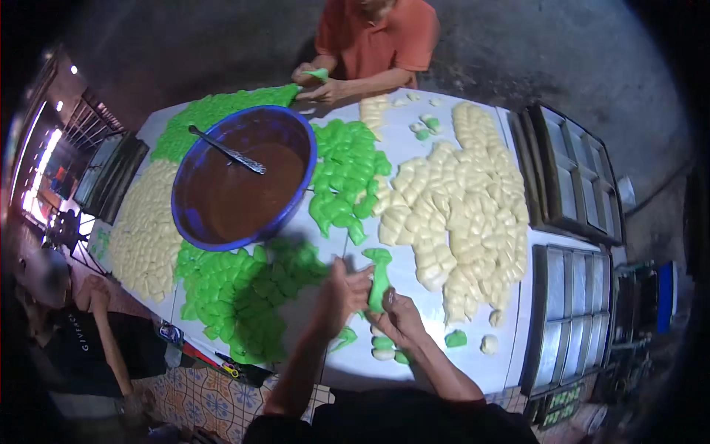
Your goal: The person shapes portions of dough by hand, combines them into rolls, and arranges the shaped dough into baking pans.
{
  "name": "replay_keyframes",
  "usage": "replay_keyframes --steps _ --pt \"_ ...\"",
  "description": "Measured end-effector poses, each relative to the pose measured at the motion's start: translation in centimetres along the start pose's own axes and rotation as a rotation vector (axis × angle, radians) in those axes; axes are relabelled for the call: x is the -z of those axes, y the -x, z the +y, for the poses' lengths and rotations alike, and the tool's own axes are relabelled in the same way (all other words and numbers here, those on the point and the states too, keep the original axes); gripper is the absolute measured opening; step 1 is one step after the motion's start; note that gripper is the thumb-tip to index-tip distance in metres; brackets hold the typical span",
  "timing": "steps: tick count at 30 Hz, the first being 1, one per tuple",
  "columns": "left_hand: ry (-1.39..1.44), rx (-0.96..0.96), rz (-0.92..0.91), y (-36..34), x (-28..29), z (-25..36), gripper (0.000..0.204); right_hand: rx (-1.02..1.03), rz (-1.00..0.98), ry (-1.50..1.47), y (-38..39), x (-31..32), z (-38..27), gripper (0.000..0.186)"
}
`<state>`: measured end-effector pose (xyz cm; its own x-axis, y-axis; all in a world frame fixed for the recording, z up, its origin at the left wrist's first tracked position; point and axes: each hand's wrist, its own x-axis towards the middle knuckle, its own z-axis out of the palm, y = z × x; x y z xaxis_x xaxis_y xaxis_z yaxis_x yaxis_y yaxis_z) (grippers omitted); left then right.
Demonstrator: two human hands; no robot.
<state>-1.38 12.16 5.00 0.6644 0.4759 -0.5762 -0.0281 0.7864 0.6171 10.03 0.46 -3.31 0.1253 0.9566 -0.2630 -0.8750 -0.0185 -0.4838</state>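
A flattened, elongated strip of green dough [379, 275] hangs over the near part of the white table. My right hand [399, 320] pinches its lower end between thumb and fingers. Just left of the strip is my left hand [345, 290], its fingers stretched out toward the dough; whether they touch it I cannot tell. Beneath my right hand lie small stacked green and cream dough pieces [383, 349], partly covered. A thin green scrap [345, 338] rests below my left hand. A green lump [455, 339] and a small cream ball [489, 344] lie to the right.
A blue basin [310, 174] of brown filling with a metal utensil [229, 150] stands left. Green dough pieces [344, 159] and cream ones [473, 200] spread over the table. Metal molds [573, 296] line the right edge. Another person [377, 44] works opposite; one sits left [103, 333].
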Motion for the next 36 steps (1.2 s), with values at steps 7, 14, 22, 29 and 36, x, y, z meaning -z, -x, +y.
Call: replay_keyframes --steps 7,14,22,29,36 --pt "-0.011 -0.325 0.098 3.8 -1.8 -7.8 0.052 0.618 0.142 1.072 5.5 -1.2 -0.9 0.023" --pt "0.290 -0.264 -0.093 5.4 -2.5 -9.0 0.046 0.628 0.268 0.885 10.1 -1.5 -3.1 0.045" --pt "-0.173 -0.319 -0.153 7.2 -3.3 -11.0 0.051 0.779 0.145 1.313 11.9 -1.2 -2.0 0.030" --pt "-0.646 -0.743 0.001 7.9 -4.1 -12.4 0.018 0.582 0.251 0.782 12.2 0.4 -2.6 0.015" --pt "-0.344 -0.380 0.051 6.7 -3.3 -14.4 0.012 0.840 -0.046 1.411 13.8 -0.8 -2.9 0.024"
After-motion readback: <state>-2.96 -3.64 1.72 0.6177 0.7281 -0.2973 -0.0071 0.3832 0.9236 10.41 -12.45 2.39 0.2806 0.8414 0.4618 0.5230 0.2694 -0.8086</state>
